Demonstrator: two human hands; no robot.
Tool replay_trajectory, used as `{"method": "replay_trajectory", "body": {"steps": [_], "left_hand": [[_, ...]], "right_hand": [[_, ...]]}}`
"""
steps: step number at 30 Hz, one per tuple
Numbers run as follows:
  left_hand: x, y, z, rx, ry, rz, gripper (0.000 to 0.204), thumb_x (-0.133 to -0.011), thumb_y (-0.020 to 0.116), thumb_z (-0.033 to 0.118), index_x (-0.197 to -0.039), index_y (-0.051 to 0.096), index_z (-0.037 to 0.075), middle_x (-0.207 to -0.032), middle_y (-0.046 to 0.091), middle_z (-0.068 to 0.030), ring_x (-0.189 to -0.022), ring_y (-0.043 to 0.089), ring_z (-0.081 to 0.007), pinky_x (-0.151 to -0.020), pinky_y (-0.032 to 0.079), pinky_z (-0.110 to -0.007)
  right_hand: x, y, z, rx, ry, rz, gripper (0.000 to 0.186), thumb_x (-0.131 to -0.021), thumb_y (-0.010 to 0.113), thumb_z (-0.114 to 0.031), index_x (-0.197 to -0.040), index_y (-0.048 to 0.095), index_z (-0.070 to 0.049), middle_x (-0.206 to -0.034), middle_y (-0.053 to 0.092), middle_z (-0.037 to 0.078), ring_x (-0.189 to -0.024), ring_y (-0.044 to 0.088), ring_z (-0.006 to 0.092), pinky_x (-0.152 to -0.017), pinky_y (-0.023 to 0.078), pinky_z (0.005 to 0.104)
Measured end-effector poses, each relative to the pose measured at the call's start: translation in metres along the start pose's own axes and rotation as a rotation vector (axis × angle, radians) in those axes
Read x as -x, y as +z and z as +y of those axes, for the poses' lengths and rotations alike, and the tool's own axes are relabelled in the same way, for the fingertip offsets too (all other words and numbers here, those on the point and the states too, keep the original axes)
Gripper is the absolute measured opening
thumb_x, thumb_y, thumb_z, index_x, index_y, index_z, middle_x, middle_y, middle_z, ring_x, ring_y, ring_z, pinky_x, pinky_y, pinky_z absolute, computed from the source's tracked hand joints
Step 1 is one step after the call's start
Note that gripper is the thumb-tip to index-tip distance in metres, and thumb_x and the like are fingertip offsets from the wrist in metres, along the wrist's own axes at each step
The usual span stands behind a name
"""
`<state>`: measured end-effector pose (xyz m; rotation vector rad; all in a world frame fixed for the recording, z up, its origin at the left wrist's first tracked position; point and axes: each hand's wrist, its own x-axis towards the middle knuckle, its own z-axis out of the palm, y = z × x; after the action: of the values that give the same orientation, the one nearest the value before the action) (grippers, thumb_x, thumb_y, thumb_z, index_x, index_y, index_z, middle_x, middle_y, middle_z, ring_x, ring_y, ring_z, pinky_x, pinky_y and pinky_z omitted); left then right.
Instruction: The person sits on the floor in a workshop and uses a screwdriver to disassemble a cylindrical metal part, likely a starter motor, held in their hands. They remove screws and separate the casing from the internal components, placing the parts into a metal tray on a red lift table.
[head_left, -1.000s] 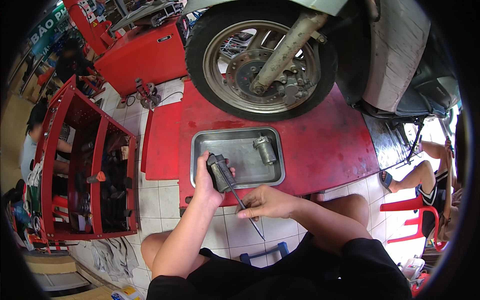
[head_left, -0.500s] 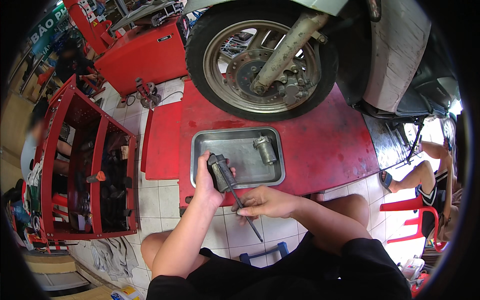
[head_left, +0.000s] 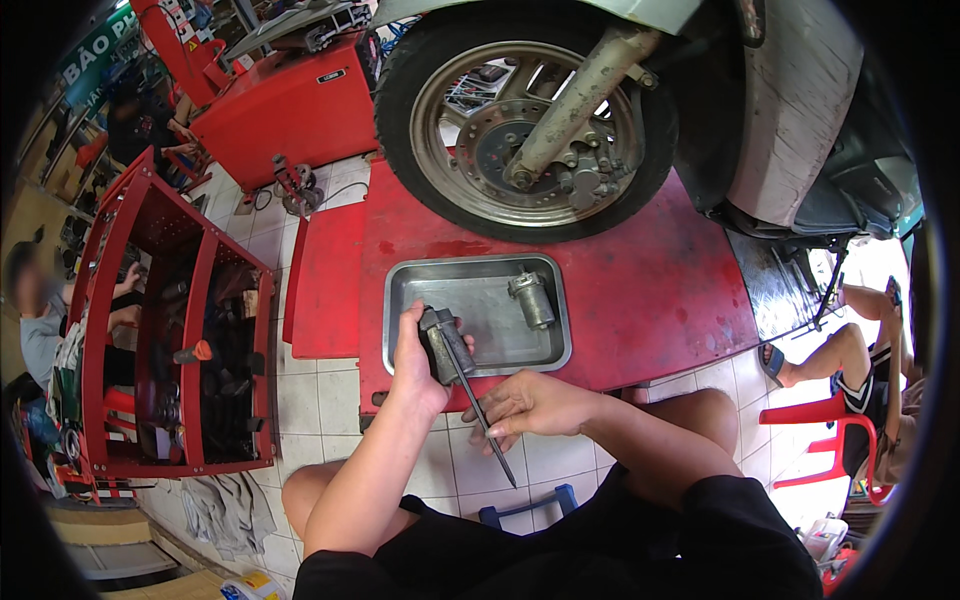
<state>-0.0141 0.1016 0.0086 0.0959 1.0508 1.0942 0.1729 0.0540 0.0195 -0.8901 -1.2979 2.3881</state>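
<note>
Above the near edge of a metal tray (head_left: pixel 393 280), my left hand (head_left: pixel 417 365) is closed around a dark grey cylindrical metal part (head_left: pixel 443 352). A long dark rod-shaped tool (head_left: pixel 503 462) slants across that part and down toward me, its upper end lying by my left fingers. My right hand (head_left: pixel 530 403) has its thumb and fingers around the rod's lower half, the fingers fairly straight and loose. The tool's exact kind cannot be made out. Inside the tray, toward its right end, lies a second cylindrical metal part (head_left: pixel 531 301), apart from both hands.
The tray rests on a red platform (head_left: pixel 650 300) below a scooter's front wheel (head_left: pixel 525 130). A red tool cart (head_left: pixel 190 340) stands left, with a person beyond it. A blue stool (head_left: pixel 530 507) is between my legs. At right are a red chair (head_left: pixel 825 440) and a seated person's leg.
The rod's lower end has swung slightly left, and my right fingers have loosened and spread a little. My left hand keeps its hold on the part. The person behind the cart has shifted.
</note>
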Motion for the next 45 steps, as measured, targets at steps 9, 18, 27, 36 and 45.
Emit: {"method": "replay_trajectory", "body": {"steps": [9,18,27,36,45], "left_hand": [[0.001,0.001,-0.001,-0.004,0.003,0.000,0.052,-0.091,0.052,0.054,-0.102,0.059,0.004,-0.091,0.064,-0.0105,-0.072,0.064,-0.0253,-0.066,0.056,-0.037],[0.001,0.002,-0.003,-0.010,-0.006,0.014,0.051,-0.091,0.053,0.054,-0.101,0.059,0.004,-0.091,0.064,-0.0110,-0.072,0.064,-0.0258,-0.067,0.056,-0.038],[-0.002,-0.001,-0.002,-0.008,0.001,0.003,0.051,-0.091,0.054,0.054,-0.101,0.059,0.004,-0.091,0.063,-0.0108,-0.072,0.063,-0.0259,-0.067,0.056,-0.038],[0.000,0.001,-0.003,-0.002,-0.020,0.016,0.050,-0.091,0.055,0.053,-0.101,0.059,0.004,-0.090,0.064,-0.0109,-0.071,0.064,-0.0258,-0.066,0.056,-0.038],[0.001,0.003,-0.004,-0.013,-0.009,0.005,0.051,-0.091,0.055,0.054,-0.101,0.059,0.003,-0.090,0.064,-0.0109,-0.071,0.064,-0.0257,-0.066,0.056,-0.038]], "right_hand": [[-0.005,-0.003,0.008,0.120,-0.010,0.034,0.033,-0.088,0.072,-0.008,-0.115,0.062,0.009,-0.090,0.070,0.011,-0.081,0.068,0.0158,-0.067,0.055,0.0268],[-0.002,-0.006,-0.003,0.202,0.074,0.010,0.038,-0.088,0.073,-0.010,-0.119,0.059,0.006,-0.094,0.071,0.013,-0.086,0.070,0.0169,-0.069,0.053,0.0259],[0.003,0.003,-0.007,-0.015,0.000,0.032,0.034,-0.088,0.074,-0.012,-0.114,0.062,0.006,-0.091,0.070,0.011,-0.079,0.068,0.0150,-0.068,0.052,0.0257],[-0.006,-0.006,0.007,0.072,-0.038,-0.014,0.038,-0.088,0.074,-0.011,-0.117,0.059,0.007,-0.093,0.070,0.013,-0.078,0.067,0.0152,-0.066,0.052,0.0267],[-0.004,-0.010,0.002,0.217,0.080,0.035,0.041,-0.091,0.070,-0.010,-0.125,0.055,0.007,-0.096,0.071,0.016,-0.083,0.068,0.0179,-0.069,0.052,0.0284]]}}
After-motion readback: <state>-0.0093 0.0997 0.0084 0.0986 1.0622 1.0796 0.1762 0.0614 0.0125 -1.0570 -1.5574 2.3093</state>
